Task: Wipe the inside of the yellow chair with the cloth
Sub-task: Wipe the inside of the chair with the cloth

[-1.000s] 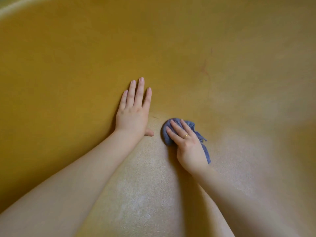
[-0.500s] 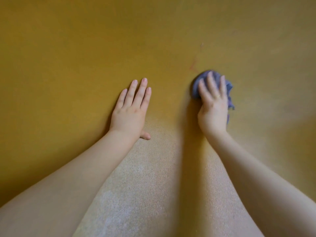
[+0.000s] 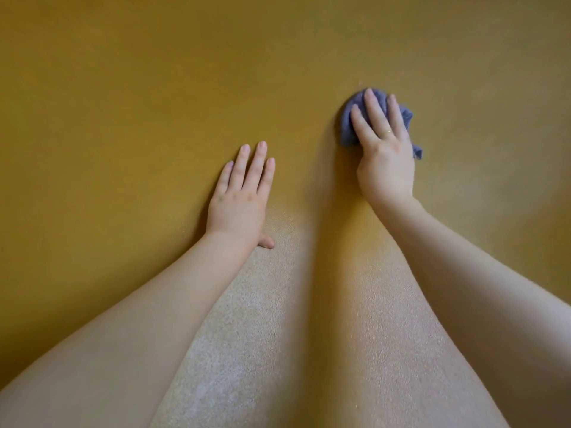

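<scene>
chair: the yellow chair [image 3: 129,88] fills your whole head view. No rim or edge shows anywhere, so you can't read its outline, only the inner surface. Deep yellow up top and at the sides, and a paler, grainy, worn-looking patch [image 3: 247,335] runs from between your wrists down to the bottom edge.
arms: both of your forearms are cut off by the bottom corners of the picture. Elbows are out of view.
right hand: your right hand [image 3: 384,156] lies flat on the cloth with fingers straight and slightly spread, pressing it against the chair's inner wall. No curl around the cloth, so it's an open, flat press and not a pinch. Thumb is hidden under the hand. A thin ring [image 3: 388,131] sits on one finger.
left hand: your left hand [image 3: 239,199] lies palm-down on the bare chair surface, fingers straight and close together, thumb tip poking out below the wrist side. It holds nothing; open and resting.
cloth: the blue-grey cloth [image 3: 349,118] is bunched under your right hand, upper right of centre, well apart from the left hand. Most of it is covered; only the left edge, a bit past the fingertips and a corner at right show.
</scene>
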A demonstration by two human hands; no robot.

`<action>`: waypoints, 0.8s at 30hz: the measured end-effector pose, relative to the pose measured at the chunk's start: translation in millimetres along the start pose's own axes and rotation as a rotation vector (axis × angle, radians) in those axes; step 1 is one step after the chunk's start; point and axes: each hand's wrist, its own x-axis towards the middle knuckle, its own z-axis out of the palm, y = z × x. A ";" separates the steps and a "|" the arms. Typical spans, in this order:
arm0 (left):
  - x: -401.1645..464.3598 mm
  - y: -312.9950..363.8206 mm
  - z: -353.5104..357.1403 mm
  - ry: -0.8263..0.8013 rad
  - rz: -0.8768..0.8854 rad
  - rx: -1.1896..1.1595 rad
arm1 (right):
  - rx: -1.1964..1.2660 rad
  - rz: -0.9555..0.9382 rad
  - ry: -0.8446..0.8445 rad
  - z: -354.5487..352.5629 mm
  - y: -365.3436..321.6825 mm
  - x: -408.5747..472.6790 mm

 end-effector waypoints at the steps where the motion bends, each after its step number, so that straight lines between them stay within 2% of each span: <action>1: 0.5 -0.1 0.2 0.003 0.000 -0.002 | 0.012 0.055 0.042 3.9 -7.2 1.4; 4: 0.4 -0.6 0.7 0.007 -0.006 -0.015 | 0.062 0.017 0.044 21.2 -30.6 -25.5; 6: -0.1 0.7 -0.8 0.003 -0.010 -0.032 | 0.116 -0.077 -0.070 26.1 -45.6 -60.2; 8: -1.1 2.0 -3.6 0.000 -0.020 -0.042 | 0.136 -0.079 -0.169 22.8 -55.2 -87.3; 12: -4.0 4.1 -7.3 0.025 -0.028 -0.035 | 0.011 -0.127 -0.252 12.2 -53.5 -79.3; 19: 10.4 -18.9 -17.5 0.194 -0.087 0.074 | -0.060 -0.027 0.006 1.4 -25.8 13.7; 24: 27.5 -24.9 -19.9 0.202 -0.160 0.078 | 0.034 0.077 0.125 24.3 -39.9 -4.7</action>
